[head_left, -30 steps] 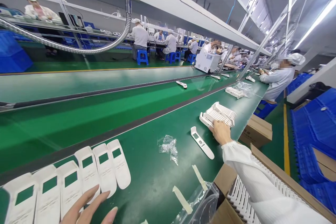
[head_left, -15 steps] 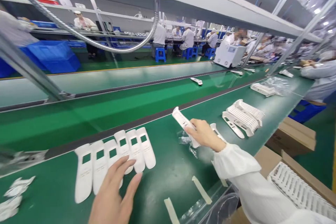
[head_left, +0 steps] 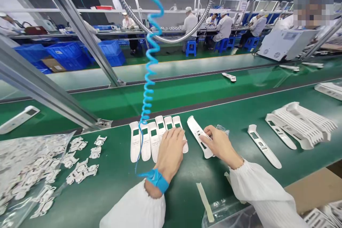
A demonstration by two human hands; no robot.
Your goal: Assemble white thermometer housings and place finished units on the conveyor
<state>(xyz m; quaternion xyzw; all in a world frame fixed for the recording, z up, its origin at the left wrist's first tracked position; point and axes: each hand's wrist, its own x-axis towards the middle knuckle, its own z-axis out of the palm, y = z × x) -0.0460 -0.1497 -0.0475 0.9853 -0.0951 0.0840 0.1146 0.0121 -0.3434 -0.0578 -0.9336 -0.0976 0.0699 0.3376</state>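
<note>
Six long white plastic shells with rectangular windows lie in a row on the green bench. Over the right part of that row rests my left hand, palm down with its fingers stretched over the shells. A blue wrist strap with a coiled cord circles my left wrist. My right hand grips another white plastic shell by its lower right side, tilted beside the row, its inner face with slots showing. Clear plastic film lies behind my right hand. A single shell lies further right.
A stack of white shells sits at the right. Small white parts and a filled plastic bag cover the left. Tape strips stick near the front edge. A metal post rises at left; a green conveyor runs behind.
The view has swung left, bringing the bag and small parts into sight. My left hand has moved onto the row's right part. The right hand's shell is now close beside the row.
</note>
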